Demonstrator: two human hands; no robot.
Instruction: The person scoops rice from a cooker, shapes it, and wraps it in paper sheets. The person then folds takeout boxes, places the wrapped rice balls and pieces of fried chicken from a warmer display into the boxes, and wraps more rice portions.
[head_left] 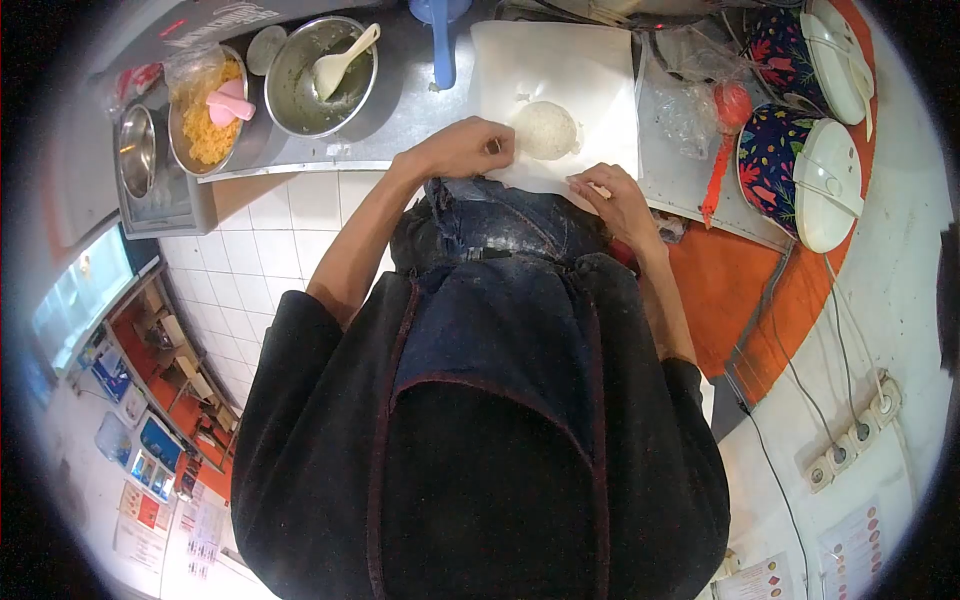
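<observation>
A rounded white mound of what looks like rice [547, 131] sits on a sheet of white paper [600, 75] on the metal counter. My left hand [468, 148] is at the paper's lower left edge, its fingers pinched together beside the mound. At the lower right edge, my right hand [612, 196] has thumb and fingertips closed on the paper's near edge. The near edge of the sheet lies between both hands, close to my apron [490, 320].
Left on the counter are a steel bowl [284, 80] with a white spoon [345, 62], a bowl of orange shredded food [208, 135] with a pink scoop [230, 103], and a small steel bowl [138, 150]. A blue handle [443, 50] stands behind. Patterned rice cookers [790, 160] are at right.
</observation>
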